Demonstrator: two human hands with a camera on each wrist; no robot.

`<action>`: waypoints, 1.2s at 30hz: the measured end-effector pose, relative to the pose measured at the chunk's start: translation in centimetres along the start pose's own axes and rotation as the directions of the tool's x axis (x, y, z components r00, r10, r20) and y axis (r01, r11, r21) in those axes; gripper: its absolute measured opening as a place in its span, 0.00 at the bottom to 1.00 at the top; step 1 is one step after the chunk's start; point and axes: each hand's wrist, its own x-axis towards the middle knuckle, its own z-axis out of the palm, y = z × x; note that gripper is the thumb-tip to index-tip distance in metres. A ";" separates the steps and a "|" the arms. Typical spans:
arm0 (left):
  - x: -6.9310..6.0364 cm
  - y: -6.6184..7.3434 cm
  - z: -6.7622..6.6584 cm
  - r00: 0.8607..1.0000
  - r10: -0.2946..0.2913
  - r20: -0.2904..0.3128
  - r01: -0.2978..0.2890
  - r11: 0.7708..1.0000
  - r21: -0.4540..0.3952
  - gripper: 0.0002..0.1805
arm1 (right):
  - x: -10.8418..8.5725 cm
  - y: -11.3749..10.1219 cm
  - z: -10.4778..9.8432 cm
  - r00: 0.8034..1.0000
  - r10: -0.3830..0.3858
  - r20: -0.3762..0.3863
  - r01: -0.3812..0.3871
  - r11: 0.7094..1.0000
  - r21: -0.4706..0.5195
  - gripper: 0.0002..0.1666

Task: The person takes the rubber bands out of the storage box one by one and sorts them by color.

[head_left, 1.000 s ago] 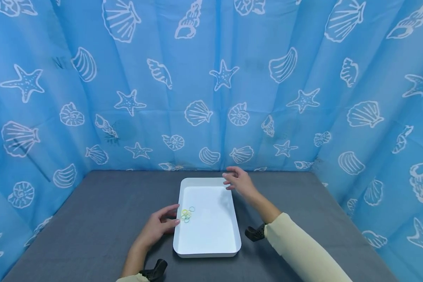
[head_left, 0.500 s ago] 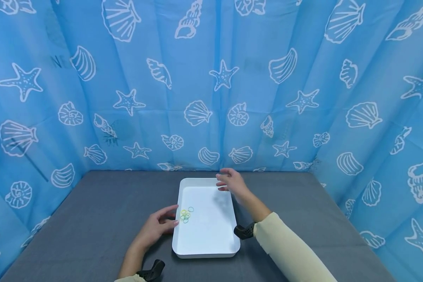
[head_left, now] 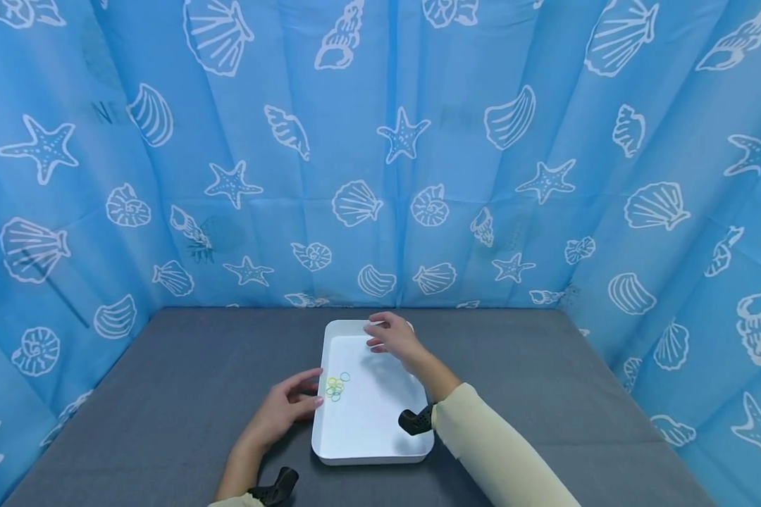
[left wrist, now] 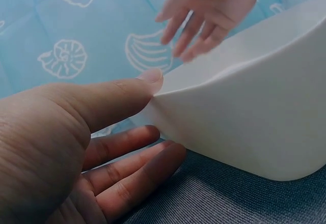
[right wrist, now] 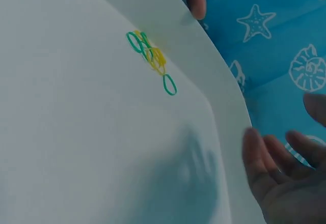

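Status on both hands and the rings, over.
Left hand touching left side of white tray. Right hand above tray's far end, holding nothing. Green and yellow rings inside, toward left; no obstruction visible.

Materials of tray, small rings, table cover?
Tray: probably rigid plastic, smooth satin white, rounded moulded corners.
Small rings: likely rubber or soft plastic, thin bright loops; finish unclear.
Table cover: apparently woven fabric, matte dark grey, weave visible close-up.

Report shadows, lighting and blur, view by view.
Head: a soft shadow on the white tray, below the right hand; left wrist: the left hand fairly clear, the right hand behind it paler and softer; right wrist: dim, a hand-shaped shadow across the tray, the right hand's fingers slightly blurred.
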 end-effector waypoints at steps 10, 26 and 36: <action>0.3 -0.2 -0.1 1.000 0.002 0.000 -0.002 1.000 -0.008 0.33 | 0.5 1.3 2.0 0.977 0.012 0.212 0.006 0.996 -0.086 0.28; -0.1 0.0 0.1 1.000 0.014 -0.010 -0.014 1.000 -0.014 0.31 | 0.9 2.6 2.1 0.918 -0.020 0.396 0.138 0.952 -0.273 0.24; 0.0 -0.1 0.2 1.000 0.010 -0.030 -0.010 1.000 0.004 0.31 | 0.9 3.0 2.5 0.912 -0.058 0.406 0.250 0.863 -0.438 0.25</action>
